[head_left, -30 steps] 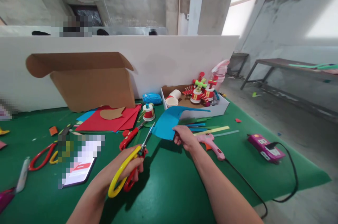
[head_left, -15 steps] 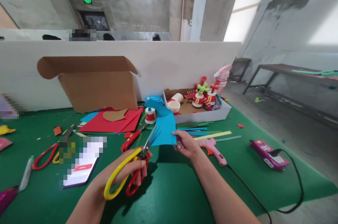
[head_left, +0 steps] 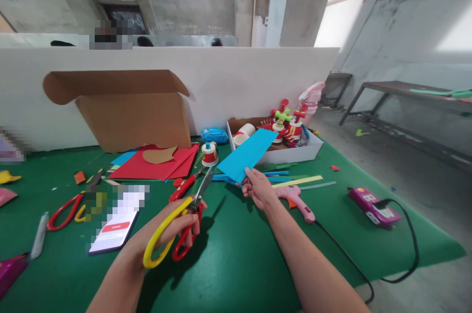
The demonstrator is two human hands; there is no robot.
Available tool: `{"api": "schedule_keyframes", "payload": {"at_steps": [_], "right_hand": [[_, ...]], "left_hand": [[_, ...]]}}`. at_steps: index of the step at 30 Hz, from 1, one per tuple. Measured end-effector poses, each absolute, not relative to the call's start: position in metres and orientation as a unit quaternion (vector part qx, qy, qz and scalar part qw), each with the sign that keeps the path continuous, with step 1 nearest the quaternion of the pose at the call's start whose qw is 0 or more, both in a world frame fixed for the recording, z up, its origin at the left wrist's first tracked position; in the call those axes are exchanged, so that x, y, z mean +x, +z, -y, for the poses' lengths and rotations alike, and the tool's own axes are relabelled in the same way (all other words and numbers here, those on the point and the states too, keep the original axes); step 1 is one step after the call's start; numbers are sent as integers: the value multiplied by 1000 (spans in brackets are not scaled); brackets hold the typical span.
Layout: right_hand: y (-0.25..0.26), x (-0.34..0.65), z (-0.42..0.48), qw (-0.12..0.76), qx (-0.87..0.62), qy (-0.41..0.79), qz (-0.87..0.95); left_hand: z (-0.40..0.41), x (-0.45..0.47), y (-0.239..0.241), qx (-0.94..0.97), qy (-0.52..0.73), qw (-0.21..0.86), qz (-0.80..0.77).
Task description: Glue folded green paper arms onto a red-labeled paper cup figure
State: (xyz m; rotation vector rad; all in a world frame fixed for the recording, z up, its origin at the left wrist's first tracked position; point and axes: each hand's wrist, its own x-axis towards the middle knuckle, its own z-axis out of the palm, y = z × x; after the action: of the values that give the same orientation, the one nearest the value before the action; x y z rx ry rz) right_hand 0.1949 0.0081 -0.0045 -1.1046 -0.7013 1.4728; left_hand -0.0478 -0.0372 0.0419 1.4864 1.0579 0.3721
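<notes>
My left hand (head_left: 181, 227) is wrapped round the handles of a pair of scissors (head_left: 161, 237), one loop yellow and one red. Their blades point up and away from me and look closed, apart from the paper. Between thumb and fingers, my right hand (head_left: 258, 188) pinches the near edge of a blue paper strip (head_left: 248, 154). The strip slants up to the right and covers part of the white box. A red and white paper cup (head_left: 210, 155) stands just left of the strip. Red-handled pliers (head_left: 183, 189) lie behind the scissors.
A pink glue gun (head_left: 297, 202) lies right of my right hand, its cord running to a purple power pack (head_left: 376, 208). The white box (head_left: 295, 156) holds cup figures. Red paper (head_left: 140, 170), a phone (head_left: 115, 229) and an upright cardboard box (head_left: 136, 121) are to the left.
My right hand has swung the blue strip up and to the right, away from the scissors. The scissor blades, slightly parted before, now look closed. The view has shifted a little.
</notes>
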Motion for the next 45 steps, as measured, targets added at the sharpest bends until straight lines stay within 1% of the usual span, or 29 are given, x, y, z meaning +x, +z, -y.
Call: {"api": "schedule_keyframes", "payload": {"at_steps": [3, 6, 10, 13, 16, 26, 33, 36, 40, 45], "right_hand": [[-5, 195, -10, 563, -467, 628, 265], [-9, 194, -12, 578, -457, 618, 273], [-14, 191, -14, 599, -466, 572, 313], [-15, 188, -15, 610, -478, 525, 352], [-15, 185, -15, 609, -478, 513, 371], [-21, 175, -16, 571, -454, 577, 369], [-15, 176, -8, 509, -416, 674, 337], [-14, 177, -5, 487, -402, 695, 344], [-14, 179, -5, 477, -405, 686, 370], [-13, 181, -8, 514, -416, 628, 409]], "left_hand": [[41, -45, 46, 677, 90, 543, -488], [47, -38, 50, 733, 43, 452, -506], [51, -31, 50, 811, 4, 316, -493], [52, -32, 47, 825, -25, 270, -496], [51, -32, 43, 829, -43, 241, -503], [45, -13, 47, 810, -75, 158, -559], [42, -9, 42, 807, -79, 121, -572], [42, -8, 41, 806, -78, 115, -575], [42, -8, 42, 805, -78, 103, -579], [43, -7, 47, 809, -95, 101, -571]]}}
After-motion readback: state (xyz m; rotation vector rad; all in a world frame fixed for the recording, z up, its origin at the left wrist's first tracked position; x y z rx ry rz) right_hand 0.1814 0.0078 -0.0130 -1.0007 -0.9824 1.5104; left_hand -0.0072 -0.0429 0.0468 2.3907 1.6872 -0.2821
